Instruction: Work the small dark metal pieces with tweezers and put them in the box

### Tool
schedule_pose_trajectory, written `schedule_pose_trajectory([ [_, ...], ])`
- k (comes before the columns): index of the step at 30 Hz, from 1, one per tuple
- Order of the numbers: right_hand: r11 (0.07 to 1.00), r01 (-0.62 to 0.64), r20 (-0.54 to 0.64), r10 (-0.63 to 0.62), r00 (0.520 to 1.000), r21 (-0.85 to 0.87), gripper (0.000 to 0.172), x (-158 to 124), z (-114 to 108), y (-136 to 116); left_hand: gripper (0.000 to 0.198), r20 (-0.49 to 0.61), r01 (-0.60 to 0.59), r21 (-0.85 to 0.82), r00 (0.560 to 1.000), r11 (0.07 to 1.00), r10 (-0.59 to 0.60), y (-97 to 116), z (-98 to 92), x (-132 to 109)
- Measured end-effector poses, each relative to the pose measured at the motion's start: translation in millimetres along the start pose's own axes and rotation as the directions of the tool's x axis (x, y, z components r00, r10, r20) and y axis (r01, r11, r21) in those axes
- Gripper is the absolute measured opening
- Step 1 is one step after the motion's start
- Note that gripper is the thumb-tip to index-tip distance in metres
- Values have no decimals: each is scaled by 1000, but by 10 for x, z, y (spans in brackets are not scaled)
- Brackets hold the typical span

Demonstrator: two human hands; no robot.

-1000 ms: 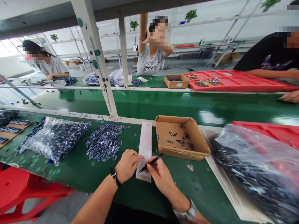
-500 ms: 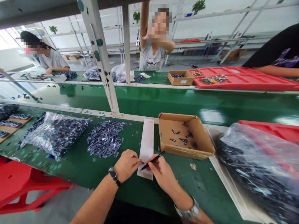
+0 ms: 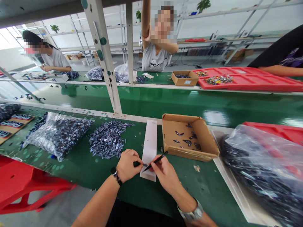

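Note:
A long white strip (image 3: 150,138) lies on the green table, running away from me. At its near left edge, my left hand (image 3: 129,165) pinches a small dark piece (image 3: 136,164) between thumb and fingers. My right hand (image 3: 164,173) holds a slim black pen-like tool (image 3: 156,161), its tip pointing down-left over the strip, close to the dark piece. Whether tip and piece touch is too small to tell. A pile of small dark pieces (image 3: 107,140) lies left of the strip. To its right, an open cardboard box (image 3: 175,151) holds several dark parts.
A full plastic bag (image 3: 59,134) lies left of the pile, and a larger bag (image 3: 260,170) at the right. A white post (image 3: 106,60) rises beyond the pile. Across the green belt (image 3: 165,101) are people, a small box and a red tray (image 3: 251,80).
My left hand has turned slightly, and more of the dark piece shows in its fingers. The right hand keeps the tool in nearly the same place. The whole view has shifted a little.

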State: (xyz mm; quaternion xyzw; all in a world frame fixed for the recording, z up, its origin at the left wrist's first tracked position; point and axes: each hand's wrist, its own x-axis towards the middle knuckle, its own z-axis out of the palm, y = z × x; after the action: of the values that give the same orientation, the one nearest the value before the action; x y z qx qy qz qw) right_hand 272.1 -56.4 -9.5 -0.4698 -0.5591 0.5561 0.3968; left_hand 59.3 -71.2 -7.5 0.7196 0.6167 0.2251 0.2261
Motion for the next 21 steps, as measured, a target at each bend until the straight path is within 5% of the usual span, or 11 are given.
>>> schedule_pose_trajectory([
  [21,998,-16,-28,18,999,55,44,13,19,14,10,40,26,-7,999,1000,-26,38,-52,2],
])
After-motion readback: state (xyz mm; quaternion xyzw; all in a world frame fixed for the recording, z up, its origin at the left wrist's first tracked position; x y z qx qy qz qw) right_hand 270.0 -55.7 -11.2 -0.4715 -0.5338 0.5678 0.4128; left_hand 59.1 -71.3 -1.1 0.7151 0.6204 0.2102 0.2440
